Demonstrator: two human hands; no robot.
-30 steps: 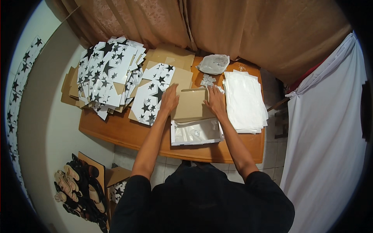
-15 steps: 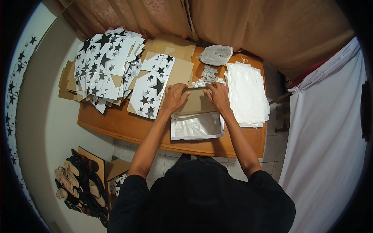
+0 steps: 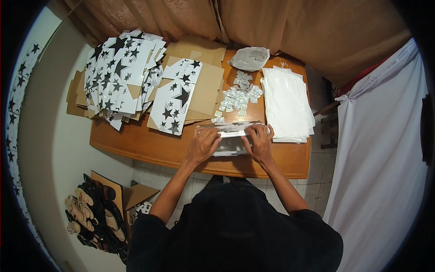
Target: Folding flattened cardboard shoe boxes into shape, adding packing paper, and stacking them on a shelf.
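Close to the table's front edge sits a small cardboard box (image 3: 232, 153), white inside, its starred lid (image 3: 241, 124) swung partway down over the opening. My left hand (image 3: 205, 144) is closed on the left end of the lid's front flap, fingers curled over it. At the right end my right hand (image 3: 259, 141) grips the same flap between thumb and fingers. A dark gap under the flap shows part of the box's inside; its contents are mostly hidden. Beyond the lid lie many small silvery packets (image 3: 238, 96) in a loose heap.
White paper sheets (image 3: 287, 104) are stacked right of the packets, with a clear plastic bag (image 3: 250, 59) behind. Flat starred cardboard pieces (image 3: 120, 77) pile at the left, beside brown cardboard sheets (image 3: 206, 93). Shoes (image 3: 97, 213) stand low at the left; a white cloth (image 3: 376, 149) hangs right.
Both hands have brought the lid toward me and down over the box. Its brown inner face is no longer seen, and the packets behind are uncovered.
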